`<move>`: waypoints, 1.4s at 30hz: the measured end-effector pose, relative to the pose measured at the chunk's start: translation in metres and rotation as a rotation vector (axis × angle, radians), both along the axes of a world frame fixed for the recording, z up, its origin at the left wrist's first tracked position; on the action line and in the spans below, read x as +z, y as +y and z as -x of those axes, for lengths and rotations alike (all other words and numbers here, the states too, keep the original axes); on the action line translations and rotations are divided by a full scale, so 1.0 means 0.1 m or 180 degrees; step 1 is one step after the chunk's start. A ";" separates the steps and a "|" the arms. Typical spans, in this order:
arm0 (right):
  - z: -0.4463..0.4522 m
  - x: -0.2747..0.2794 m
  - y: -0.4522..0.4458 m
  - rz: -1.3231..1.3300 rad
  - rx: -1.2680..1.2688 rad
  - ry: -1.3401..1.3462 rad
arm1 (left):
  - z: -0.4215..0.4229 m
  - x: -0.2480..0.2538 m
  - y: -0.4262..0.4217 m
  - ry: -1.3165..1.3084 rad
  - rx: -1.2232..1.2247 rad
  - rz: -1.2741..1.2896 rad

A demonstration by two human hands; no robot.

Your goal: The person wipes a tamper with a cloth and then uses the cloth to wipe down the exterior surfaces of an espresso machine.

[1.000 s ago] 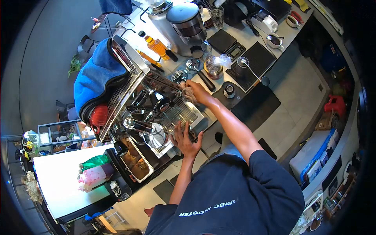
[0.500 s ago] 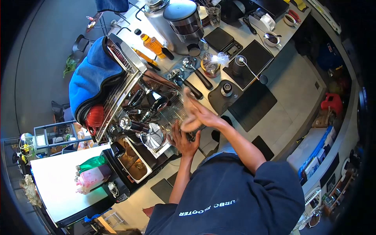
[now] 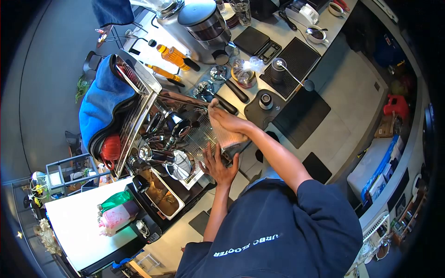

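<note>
My right hand (image 3: 228, 122) presses a pale brown cloth (image 3: 225, 135) against the drip tray grate (image 3: 199, 134) of an espresso machine; the fingers lie along the cloth, partly hiding it. My left hand (image 3: 220, 169) is open with fingers spread, resting at the front edge of the machine close to the cloth. Beyond my right hand, two portafilters (image 3: 236, 91) with black handles lie side by side on the counter. Chrome group heads (image 3: 178, 124) stick out over the grate, and a round mirror-like disc (image 3: 180, 165) is left of my left hand.
Blue towels (image 3: 104, 95) and a red cup (image 3: 111, 147) sit on top of the machine. A grinder (image 3: 204, 32), a scale (image 3: 257, 44), a tamper (image 3: 265, 101) and a pitcher rinser (image 3: 279, 69) stand along the counter. A knock box (image 3: 174, 208) with coffee grounds is at lower left.
My right hand has turned flatter and lowered the cloth onto the grate, spreading it. My left hand stays at the front edge. The camera view has shifted slightly.
</note>
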State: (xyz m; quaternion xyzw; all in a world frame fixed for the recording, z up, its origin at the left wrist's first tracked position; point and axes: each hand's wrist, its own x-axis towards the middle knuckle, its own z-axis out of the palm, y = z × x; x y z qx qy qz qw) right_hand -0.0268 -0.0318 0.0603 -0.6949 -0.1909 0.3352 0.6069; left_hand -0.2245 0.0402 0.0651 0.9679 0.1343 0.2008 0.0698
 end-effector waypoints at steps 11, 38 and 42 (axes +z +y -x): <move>0.80 -0.13 -0.55 -0.0541 -0.0394 0.0461 | 0.03 -0.05 0.03 0.0158 0.0060 -0.0066; 0.99 -0.38 -0.55 -0.0400 -0.1160 0.0066 | 0.06 0.16 0.01 -0.0074 -0.0044 0.0618; 1.03 -0.02 -0.86 0.0352 -0.0804 -0.0337 | 0.09 0.22 0.05 -0.0616 -0.0298 0.0963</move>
